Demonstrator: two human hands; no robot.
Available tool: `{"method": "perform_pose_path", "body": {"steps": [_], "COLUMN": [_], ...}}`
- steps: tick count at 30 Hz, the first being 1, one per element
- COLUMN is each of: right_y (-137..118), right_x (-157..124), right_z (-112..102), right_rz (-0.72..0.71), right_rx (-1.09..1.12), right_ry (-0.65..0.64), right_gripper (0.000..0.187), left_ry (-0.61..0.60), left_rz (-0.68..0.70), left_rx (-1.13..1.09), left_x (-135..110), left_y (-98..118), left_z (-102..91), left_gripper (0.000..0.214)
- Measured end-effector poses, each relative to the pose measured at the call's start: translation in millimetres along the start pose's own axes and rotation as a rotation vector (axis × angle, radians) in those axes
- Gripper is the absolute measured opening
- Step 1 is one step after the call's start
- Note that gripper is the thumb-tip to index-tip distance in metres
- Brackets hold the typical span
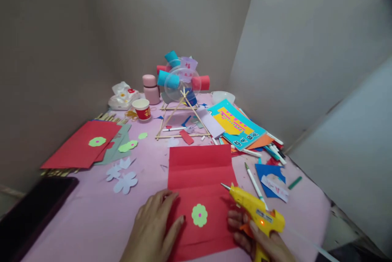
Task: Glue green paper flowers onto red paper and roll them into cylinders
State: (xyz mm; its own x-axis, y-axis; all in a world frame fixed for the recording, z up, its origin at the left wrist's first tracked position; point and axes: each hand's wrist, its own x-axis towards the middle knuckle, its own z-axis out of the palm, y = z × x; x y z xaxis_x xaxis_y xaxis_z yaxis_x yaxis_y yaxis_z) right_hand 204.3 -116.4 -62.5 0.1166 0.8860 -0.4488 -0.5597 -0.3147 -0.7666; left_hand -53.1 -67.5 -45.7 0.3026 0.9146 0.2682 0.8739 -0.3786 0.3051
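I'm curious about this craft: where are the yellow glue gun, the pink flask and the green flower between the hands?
Yellow glue gun point(250, 203): head view, on its body.
Pink flask point(151, 92): head view, on its lower body.
Green flower point(199, 215): head view, on its pink centre.

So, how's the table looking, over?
Left hand at edge of red paper. Right hand holding yellow glue gun. Green flower on paper. White pen near gun.
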Motion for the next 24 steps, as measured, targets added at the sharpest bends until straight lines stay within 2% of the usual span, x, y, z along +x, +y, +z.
{"method": "perform_pose_path", "body": {"steps": [3, 7, 11, 14, 18, 21, 24], "right_y": [-9, -18, -18, -16, -19, -21, -19], "right_x": [-2, -4, -1, 4, 11, 15, 19], "right_z": [4, 6, 3, 2, 10, 21, 28], "right_rz": [-0.072, -0.151, -0.135, -0.182, -0.331, -0.354, -0.327], "right_rx": [0.089, 0.123, 0.097, 0.034, -0.041, -0.031, -0.025], "right_ry": [0.0, 0.036, 0.057, 0.083, 0.141, 0.105, 0.041], "right_gripper": [0.039, 0.033, 0.032, 0.034, 0.038, 0.042, 0.038], "left_ry": [-0.086, -0.248, -0.273, -0.288, -0.376, -0.418, -0.428], "left_rz": [-0.01, -0.007, -0.021, -0.093, -0.215, -0.25, -0.31], "left_rx": [0.0, 0.044, 0.009, -0.221, -0.764, -1.03, -1.212], "left_x": [17, 33, 35, 36, 39, 38, 32], "left_y": [13, 26, 27, 23, 20, 20, 24], "left_z": [-2.8, -14.3, -16.3, -14.8, -20.1, -24.5, -23.9], "left_gripper": [0.041, 0.018, 0.006, 0.005, 0.015, 0.022, 0.027]}}
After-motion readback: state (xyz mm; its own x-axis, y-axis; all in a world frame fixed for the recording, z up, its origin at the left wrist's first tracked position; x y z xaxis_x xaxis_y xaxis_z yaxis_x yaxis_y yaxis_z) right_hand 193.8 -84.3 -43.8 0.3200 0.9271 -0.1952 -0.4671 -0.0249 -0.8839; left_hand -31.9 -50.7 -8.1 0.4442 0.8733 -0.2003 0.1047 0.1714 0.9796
